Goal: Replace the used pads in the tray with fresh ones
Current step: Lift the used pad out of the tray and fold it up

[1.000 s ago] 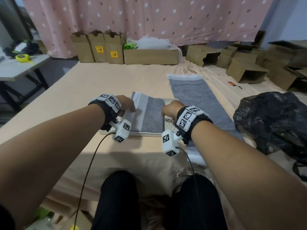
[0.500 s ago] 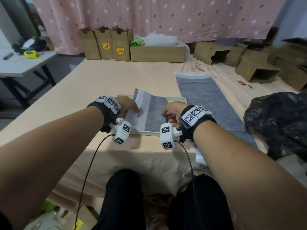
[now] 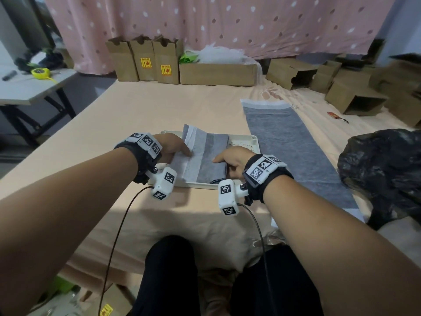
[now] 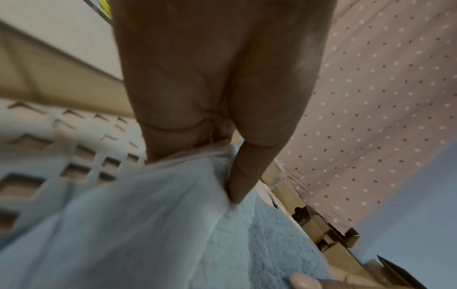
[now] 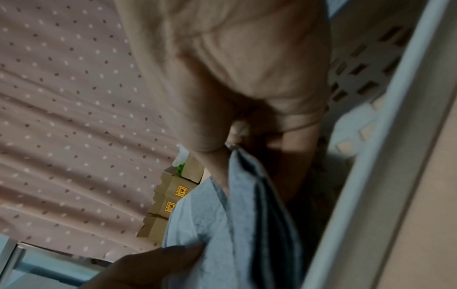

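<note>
Peach-sheeted bed carries the white tray (image 3: 254, 142). Folded grey pad (image 3: 206, 156) lies in it, limp and light by my guess. My left hand (image 3: 173, 148) pinches its left edge, right hand (image 3: 232, 159) its right. I would keep to the edges; layers may slide.

Most open room is the bare sheet (image 3: 159, 106) from 10 to 12 o'clock of the tray (image 3: 255, 142), up to the row of cardboard boxes (image 3: 145, 62). At 3 o'clock a flat grey pad (image 3: 291, 142) lies low, but the black plastic bag (image 3: 382, 169) past it blocks that side.
</note>
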The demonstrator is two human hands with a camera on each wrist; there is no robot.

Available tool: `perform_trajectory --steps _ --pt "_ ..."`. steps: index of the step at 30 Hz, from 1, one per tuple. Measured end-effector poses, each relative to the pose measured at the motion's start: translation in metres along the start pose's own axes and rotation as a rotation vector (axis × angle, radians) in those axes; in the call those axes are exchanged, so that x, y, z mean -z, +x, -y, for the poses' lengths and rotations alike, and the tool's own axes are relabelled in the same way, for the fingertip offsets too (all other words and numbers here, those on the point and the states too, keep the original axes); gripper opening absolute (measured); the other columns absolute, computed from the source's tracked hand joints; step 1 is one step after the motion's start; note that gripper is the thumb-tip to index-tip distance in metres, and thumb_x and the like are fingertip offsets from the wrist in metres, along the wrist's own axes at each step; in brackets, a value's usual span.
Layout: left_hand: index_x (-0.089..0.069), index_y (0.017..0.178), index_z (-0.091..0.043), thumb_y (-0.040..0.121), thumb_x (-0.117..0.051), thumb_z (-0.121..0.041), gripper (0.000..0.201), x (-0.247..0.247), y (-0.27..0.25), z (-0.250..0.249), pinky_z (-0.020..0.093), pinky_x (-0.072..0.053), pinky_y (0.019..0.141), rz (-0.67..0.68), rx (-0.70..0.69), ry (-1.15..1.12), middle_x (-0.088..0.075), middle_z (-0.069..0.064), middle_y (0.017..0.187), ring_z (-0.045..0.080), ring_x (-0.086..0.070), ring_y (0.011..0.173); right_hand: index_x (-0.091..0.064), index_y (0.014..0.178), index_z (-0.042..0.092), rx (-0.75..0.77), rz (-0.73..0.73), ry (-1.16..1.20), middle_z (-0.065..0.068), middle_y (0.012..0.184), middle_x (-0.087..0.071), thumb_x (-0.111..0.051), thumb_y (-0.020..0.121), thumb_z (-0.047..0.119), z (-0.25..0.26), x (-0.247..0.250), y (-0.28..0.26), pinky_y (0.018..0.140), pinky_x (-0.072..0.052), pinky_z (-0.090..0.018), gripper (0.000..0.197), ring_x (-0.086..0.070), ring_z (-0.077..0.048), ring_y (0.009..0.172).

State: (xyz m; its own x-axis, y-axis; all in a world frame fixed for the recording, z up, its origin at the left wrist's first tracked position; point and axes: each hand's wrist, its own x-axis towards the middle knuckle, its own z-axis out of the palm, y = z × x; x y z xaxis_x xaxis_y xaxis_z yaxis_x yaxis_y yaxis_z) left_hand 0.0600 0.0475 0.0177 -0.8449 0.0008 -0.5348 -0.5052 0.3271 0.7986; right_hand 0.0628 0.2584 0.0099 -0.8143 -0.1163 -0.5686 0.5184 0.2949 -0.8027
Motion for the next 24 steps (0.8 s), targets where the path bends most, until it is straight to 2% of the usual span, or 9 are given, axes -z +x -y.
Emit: perform_trajectory --steps 3,4,6,8,10,12,17,21,24 --pt "-0.062 0.124 -0.001 0.06 -0.086 -0.019 0.071 0.002 -0.016 -0.017 0.058 -0.057 0.09 -0.084 -0.146 -0.089 -0.073 0.02 0.114 0.04 -0.071 0.103 -0.064 0.103 0.004 0.155 -0.014 0.151 -0.018 0.106 -0.072 -0.064 0.086 -0.007 0.013 0.004 -0.013 0.075 -0.061 -0.044 0.02 -0.071 -0.033 0.092" --pt "-0.062 0.125 -0.003 0.069 -0.082 -0.018 0.061 0.002 -0.021 -0.022 0.054 -0.059 0.086 -0.089 -0.183 -0.154 -0.074 0.019 0.113 0.038 -0.073 0.101 -0.065 0.104 0.003 0.207 0.006 0.205 -0.018 0.106 -0.072 -0.061 0.088 -0.008 0.017 0.008 -0.014 0.071 -0.061 -0.041 0.021 -0.071 -0.032 0.09" --pt "-0.062 0.126 -0.007 0.089 -0.069 -0.015 0.039 0.0 -0.027 -0.03 0.045 -0.062 0.079 -0.026 -0.208 -0.266 -0.075 0.015 0.114 0.032 -0.075 0.097 -0.064 0.112 0.002 0.285 0.047 0.3 -0.019 0.11 -0.071 -0.058 0.089 -0.009 0.023 0.014 -0.01 0.076 -0.061 -0.043 0.027 -0.07 -0.034 0.092" --pt "-0.063 0.125 -0.008 0.093 -0.066 -0.018 0.033 -0.002 -0.028 -0.032 0.041 -0.062 0.077 0.018 -0.19 -0.328 -0.077 0.012 0.108 0.029 -0.076 0.091 -0.063 0.118 0.001 0.305 0.084 0.359 -0.019 0.11 -0.071 -0.055 0.09 -0.009 0.025 0.017 -0.005 0.08 -0.059 -0.045 0.031 -0.069 -0.033 0.09" --pt "-0.063 0.118 -0.011 0.093 -0.066 -0.022 0.027 -0.006 -0.025 -0.03 0.04 -0.063 0.066 0.044 -0.163 -0.346 -0.079 0.009 0.093 0.026 -0.077 0.077 -0.06 0.123 0.0 0.305 0.133 0.422 -0.022 0.112 -0.069 -0.053 0.09 -0.008 0.022 0.018 0.001 0.074 -0.061 -0.042 0.035 -0.07 -0.033 0.088" --pt "-0.063 0.116 -0.012 0.094 -0.066 -0.024 0.026 -0.01 -0.021 -0.024 0.04 -0.062 0.062 0.07 -0.14 -0.382 -0.079 0.009 0.09 0.026 -0.077 0.073 -0.058 0.126 -0.002 0.295 0.165 0.455 -0.024 0.113 -0.068 -0.051 0.09 -0.008 0.013 0.018 0.008 0.067 -0.06 -0.038 0.036 -0.071 -0.032 0.087" --pt "-0.058 0.137 -0.004 0.085 -0.074 -0.02 0.057 -0.008 0.0 -0.003 0.055 -0.05 0.101 0.125 -0.037 -0.463 -0.068 0.019 0.128 0.038 -0.067 0.115 -0.055 0.133 0.0 0.24 0.174 0.487 -0.025 0.119 -0.066 -0.052 0.092 -0.002 0.0 0.02 0.024 0.08 -0.06 -0.044 0.041 -0.069 -0.034 0.093" --pt "-0.062 0.126 -0.006 0.095 -0.063 -0.017 0.033 -0.008 0.006 -0.001 0.049 -0.054 0.094 0.137 -0.047 -0.408 -0.075 0.016 0.11 0.035 -0.07 0.1 -0.054 0.137 0.007 0.198 0.207 0.519 -0.019 0.127 -0.065 -0.054 0.099 0.012 -0.002 0.025 0.03 0.071 -0.062 -0.039 0.039 -0.069 -0.029 0.096" --pt "-0.059 0.129 -0.009 0.098 -0.057 -0.012 0.031 -0.009 0.013 0.001 0.054 -0.053 0.095 0.17 -0.094 -0.398 -0.072 0.017 0.12 0.036 -0.07 0.106 -0.055 0.135 0.009 0.203 0.221 0.54 -0.017 0.131 -0.064 -0.055 0.099 0.017 -0.004 0.025 0.033 0.075 -0.061 -0.041 0.037 -0.067 -0.029 0.106"
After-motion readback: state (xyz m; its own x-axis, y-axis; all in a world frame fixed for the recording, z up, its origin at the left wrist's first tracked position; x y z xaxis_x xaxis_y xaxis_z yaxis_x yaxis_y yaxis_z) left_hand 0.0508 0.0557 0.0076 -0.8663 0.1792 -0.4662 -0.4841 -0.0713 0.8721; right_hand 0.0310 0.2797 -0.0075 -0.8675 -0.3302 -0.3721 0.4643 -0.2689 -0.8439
